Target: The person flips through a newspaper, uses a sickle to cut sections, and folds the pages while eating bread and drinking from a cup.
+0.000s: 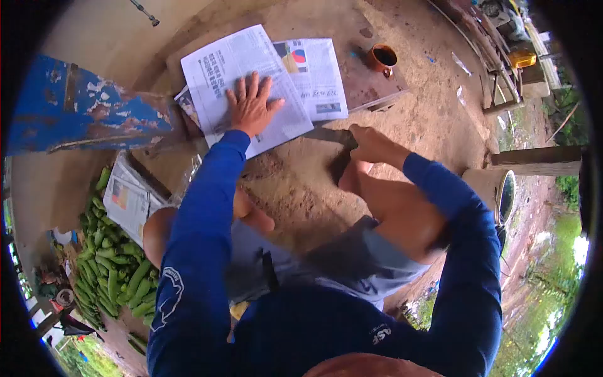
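Observation:
My left hand lies flat with fingers spread on a sheet of newspaper. More newspaper sheets stick out from under it on the right, all resting on a low wooden board. In my right hand is a knife, its handle wrapped by my fingers. The blade points left, and its tip meets the lower right edge of the newspaper. A brown mug with dark contents stands on the board to the right of the papers.
Long green vegetables are heaped on the floor at left, beside another stack of newspapers. A blue, peeling plank juts in from the left. At right stand a pale bucket and a wooden beam.

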Tool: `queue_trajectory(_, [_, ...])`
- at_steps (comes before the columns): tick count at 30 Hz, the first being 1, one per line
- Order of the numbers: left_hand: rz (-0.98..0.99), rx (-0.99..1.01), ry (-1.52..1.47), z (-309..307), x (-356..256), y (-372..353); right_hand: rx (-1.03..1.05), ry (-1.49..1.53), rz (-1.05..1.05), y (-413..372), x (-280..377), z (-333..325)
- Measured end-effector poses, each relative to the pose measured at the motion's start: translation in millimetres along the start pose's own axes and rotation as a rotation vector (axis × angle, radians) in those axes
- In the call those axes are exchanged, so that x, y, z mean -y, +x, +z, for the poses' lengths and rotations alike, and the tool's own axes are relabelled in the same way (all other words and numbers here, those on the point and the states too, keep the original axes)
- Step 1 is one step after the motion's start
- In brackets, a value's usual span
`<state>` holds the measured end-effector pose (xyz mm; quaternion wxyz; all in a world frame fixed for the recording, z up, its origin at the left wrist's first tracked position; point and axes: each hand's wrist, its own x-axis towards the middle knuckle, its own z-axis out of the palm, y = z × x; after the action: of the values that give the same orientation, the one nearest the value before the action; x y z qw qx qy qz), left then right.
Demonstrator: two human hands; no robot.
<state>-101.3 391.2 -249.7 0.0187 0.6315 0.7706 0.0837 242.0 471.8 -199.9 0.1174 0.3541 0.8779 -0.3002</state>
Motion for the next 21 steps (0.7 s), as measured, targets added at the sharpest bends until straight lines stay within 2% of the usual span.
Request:
queue_trajectory(3, [0.009,-0.111,-0.003,12,-13,8,0.053,0.033,0.063,-2,7,-12])
queue_trajectory(4, [0.12,-0.167,0.007,13,-17,12,0.069,0.028,0.083,-1,1,-10])
queue_trajectory(7, [0.327,-0.063,-0.006,15,-32,28,0.102,0.019,0.07,14,-11,3])
queue_trajectory(9, [0.299,0.019,-0.04,13,-35,26,0.086,0.02,0.026,14,-14,10])
queue_trajectory(14, [0.408,-0.073,-0.041,23,-12,7,0.168,0.007,-0.003,14,-7,30])
queue_trajectory(17, [0.43,0.033,-0.038,11,5,-8,0.157,0.117,-0.061,16,-15,51])
queue_trajectory(18, [0.432,0.099,-0.107,7,12,-9,0.148,0.081,-0.064,12,-11,51])
queue_trajectory(21, [0.051,-0.111,0.039,18,24,-20,0.133,0.028,-0.065,13,3,38])
